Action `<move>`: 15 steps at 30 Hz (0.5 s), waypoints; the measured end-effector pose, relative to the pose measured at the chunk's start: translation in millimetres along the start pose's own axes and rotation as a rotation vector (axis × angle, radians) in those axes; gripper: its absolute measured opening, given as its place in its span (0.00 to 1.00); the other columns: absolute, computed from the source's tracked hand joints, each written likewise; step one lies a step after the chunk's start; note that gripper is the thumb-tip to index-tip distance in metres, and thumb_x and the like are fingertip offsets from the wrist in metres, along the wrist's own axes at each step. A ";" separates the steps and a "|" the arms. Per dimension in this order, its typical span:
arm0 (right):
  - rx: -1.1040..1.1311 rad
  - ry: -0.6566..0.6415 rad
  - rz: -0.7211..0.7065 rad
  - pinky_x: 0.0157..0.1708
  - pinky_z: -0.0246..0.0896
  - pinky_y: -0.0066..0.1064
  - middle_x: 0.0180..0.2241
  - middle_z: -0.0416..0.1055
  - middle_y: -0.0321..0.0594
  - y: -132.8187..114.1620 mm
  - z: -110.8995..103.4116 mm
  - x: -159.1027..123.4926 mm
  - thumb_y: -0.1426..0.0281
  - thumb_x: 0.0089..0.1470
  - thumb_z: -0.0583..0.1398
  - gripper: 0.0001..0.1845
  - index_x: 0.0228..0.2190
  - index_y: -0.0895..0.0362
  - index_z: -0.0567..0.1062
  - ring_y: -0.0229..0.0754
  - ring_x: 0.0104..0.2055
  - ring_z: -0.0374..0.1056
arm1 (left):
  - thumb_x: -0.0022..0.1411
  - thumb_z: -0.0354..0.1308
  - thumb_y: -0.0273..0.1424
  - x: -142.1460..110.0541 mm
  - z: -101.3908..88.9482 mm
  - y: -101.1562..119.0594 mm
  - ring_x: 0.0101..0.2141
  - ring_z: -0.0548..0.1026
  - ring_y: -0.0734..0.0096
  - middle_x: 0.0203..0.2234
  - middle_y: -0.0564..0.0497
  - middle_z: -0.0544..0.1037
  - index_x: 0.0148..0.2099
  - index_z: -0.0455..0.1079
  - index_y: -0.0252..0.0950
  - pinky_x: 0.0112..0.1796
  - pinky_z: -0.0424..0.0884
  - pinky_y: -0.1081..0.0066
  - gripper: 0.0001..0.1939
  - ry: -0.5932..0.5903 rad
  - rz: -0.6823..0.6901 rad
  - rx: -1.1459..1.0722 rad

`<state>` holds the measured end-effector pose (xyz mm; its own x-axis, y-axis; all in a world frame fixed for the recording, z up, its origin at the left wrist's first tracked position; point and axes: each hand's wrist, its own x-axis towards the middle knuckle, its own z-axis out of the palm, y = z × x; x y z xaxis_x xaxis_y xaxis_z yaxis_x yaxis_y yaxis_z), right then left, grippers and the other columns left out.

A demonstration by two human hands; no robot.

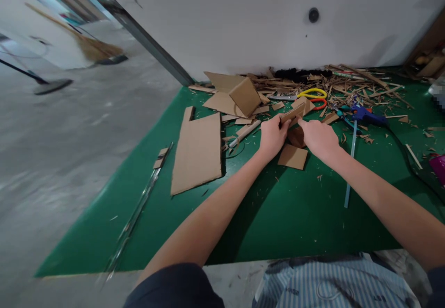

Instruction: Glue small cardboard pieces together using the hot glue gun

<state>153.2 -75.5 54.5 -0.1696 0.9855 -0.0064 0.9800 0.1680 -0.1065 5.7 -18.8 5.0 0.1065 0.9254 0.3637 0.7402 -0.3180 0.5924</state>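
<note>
Both my left hand (273, 134) and my right hand (320, 138) are closed on a small cardboard piece (294, 113), held a little above the green table. The fingertips of the two hands nearly meet at its near edge. Just below them lie a round brown piece (296, 137), partly hidden, and a flat cardboard square (293, 157). Right of my right hand is a blue glue gun (368, 115) with a long translucent glue stick (352, 164) sticking out toward me. Behind the hands lie scissors (313, 98) with yellow and orange handles.
A large cardboard sheet (198, 155) and a bundle of clear sticks (139, 206) lie on the left of the green table (250, 224). Cardboard scraps (347, 85) pile against the white wall. The glue gun's black cord (410, 159) runs right. A broom (97, 48) leans beyond the table.
</note>
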 end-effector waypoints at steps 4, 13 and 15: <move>0.025 -0.016 0.024 0.31 0.65 0.38 0.41 0.74 0.56 0.0 3.5 -4.8 0.78 0.61 0.47 0.31 0.65 0.57 0.58 0.52 0.37 0.74 | 0.62 0.56 0.34 2.6 0.6 0.9 0.24 0.69 0.68 0.21 0.50 0.74 0.28 0.67 0.36 0.28 0.58 0.71 0.11 0.014 -0.039 0.038; -0.010 -0.060 0.042 0.29 0.63 0.38 0.39 0.74 0.56 7.8 0.2 -21.4 0.80 0.59 0.47 0.36 0.68 0.56 0.54 0.51 0.35 0.74 | 0.61 0.58 0.32 0.6 2.6 1.9 0.22 0.67 0.71 0.19 0.53 0.70 0.25 0.59 0.37 0.27 0.57 0.71 0.14 0.038 -0.023 -0.018; -0.030 -0.049 0.045 0.28 0.62 0.37 0.39 0.74 0.55 11.1 0.1 -27.2 0.80 0.58 0.47 0.37 0.68 0.55 0.54 0.50 0.33 0.73 | 0.61 0.58 0.32 1.2 3.4 0.7 0.22 0.66 0.71 0.19 0.53 0.69 0.24 0.58 0.38 0.27 0.56 0.71 0.15 0.047 -0.027 -0.015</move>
<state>168.7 -100.5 53.4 -0.1298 0.9898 -0.0593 0.9893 0.1253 -0.0754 8.5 -17.2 3.4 0.0547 0.9231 0.3807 0.7324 -0.2962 0.6131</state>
